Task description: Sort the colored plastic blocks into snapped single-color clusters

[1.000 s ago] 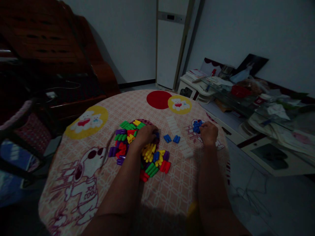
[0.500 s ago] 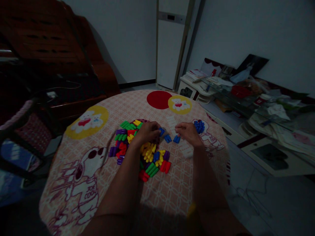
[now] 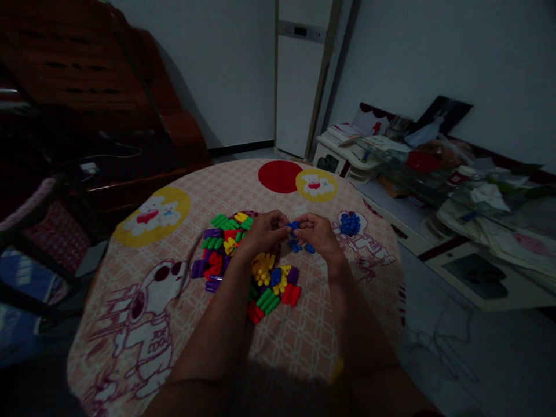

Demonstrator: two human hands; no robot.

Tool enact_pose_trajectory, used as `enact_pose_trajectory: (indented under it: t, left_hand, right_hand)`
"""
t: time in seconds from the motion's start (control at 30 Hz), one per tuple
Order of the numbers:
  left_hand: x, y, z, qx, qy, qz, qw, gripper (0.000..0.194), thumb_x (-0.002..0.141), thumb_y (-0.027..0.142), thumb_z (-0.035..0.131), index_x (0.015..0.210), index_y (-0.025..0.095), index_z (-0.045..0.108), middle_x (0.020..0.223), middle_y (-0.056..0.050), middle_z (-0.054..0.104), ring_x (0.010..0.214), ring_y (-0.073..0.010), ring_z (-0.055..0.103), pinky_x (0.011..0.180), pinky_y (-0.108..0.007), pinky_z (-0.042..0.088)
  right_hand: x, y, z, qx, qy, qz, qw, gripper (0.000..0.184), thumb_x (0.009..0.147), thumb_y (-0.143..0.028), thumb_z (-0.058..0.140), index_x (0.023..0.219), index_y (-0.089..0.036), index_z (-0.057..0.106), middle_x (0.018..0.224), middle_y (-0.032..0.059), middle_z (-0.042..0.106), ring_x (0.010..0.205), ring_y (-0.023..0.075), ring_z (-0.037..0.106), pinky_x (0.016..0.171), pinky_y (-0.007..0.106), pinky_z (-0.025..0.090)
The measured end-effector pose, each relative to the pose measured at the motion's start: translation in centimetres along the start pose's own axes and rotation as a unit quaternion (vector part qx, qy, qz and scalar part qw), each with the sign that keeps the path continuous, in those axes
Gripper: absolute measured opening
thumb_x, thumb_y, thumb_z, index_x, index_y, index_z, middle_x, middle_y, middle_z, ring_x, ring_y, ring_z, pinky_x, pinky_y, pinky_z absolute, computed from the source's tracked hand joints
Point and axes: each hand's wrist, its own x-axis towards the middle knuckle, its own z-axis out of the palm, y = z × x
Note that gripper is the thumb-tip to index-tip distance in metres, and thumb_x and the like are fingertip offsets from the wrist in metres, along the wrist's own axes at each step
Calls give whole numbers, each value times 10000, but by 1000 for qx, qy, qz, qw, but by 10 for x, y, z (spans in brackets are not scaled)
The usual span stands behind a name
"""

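Close together over the middle of the table, my left hand (image 3: 270, 229) and my right hand (image 3: 315, 231) pinch blue plastic building pieces (image 3: 293, 226) between their fingertips. How many pieces they hold is hidden by the fingers. Just below lie two loose blue pieces (image 3: 310, 248) on the cloth. A clump of blue pieces joined together (image 3: 350, 223) rests to the right of my right hand. Beside and under my left forearm spreads a pile of green, red, purple and yellow pieces (image 3: 263, 267), partly covered by the arm.
A patterned tablecloth (image 3: 174, 324) covers the round table. To the left stand a chair (image 3: 56, 243) and a wooden bench (image 3: 99, 104). A low cabinet (image 3: 460, 249) crowded with papers and bags runs along the right wall. Behind the table rises a tall white appliance (image 3: 297, 87).
My right hand has moved left and my left hand slightly right, so their fingertips now meet around blue pieces. The pile and the blue clump stay in place.
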Motion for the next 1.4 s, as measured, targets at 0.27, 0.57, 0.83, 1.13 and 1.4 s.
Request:
enact_pose_trajectory:
  t: [0.27,0.57,0.83,1.13,1.4]
  left_hand:
    - [0,-3,-2,15,-6,-5,1000,277,736,391,663,865,147,637,702,-11,662,598,-141,609,554,-241,464]
    - [2,-11,-9,89,30,11,996,286,760,374,621,928,151,685,801,-31,714,700,-163,641,638,-264,497]
    - [3,-12,-14,104,31,16,994,279,755,364,605,902,141,687,787,-30,708,704,-162,635,655,-263,488]
    - [2,-16,-18,116,39,26,992,296,770,380,591,920,148,695,774,-26,697,708,-164,625,629,-253,467]
    - [2,-15,-20,114,46,20,992,295,767,387,595,924,159,696,784,-20,705,697,-158,617,632,-256,468]
  right_hand:
    - [5,3,-46,-172,195,-17,966,229,704,-367,684,828,-174,688,685,20,697,573,161,651,521,252,506]
    - [33,-11,-117,-573,249,22,780,76,740,-194,679,751,-176,752,894,131,764,878,261,704,789,347,522]
    - [51,-9,-114,-680,137,70,717,191,808,-172,634,942,-146,768,1062,176,742,1013,285,689,818,335,493]
    - [47,-5,-107,-733,88,55,672,217,854,-201,600,990,-138,756,1054,175,741,1050,269,667,846,314,468]
    - [12,-11,-44,-651,11,-20,759,258,962,-350,551,995,-197,756,1017,112,760,994,235,690,819,294,460]
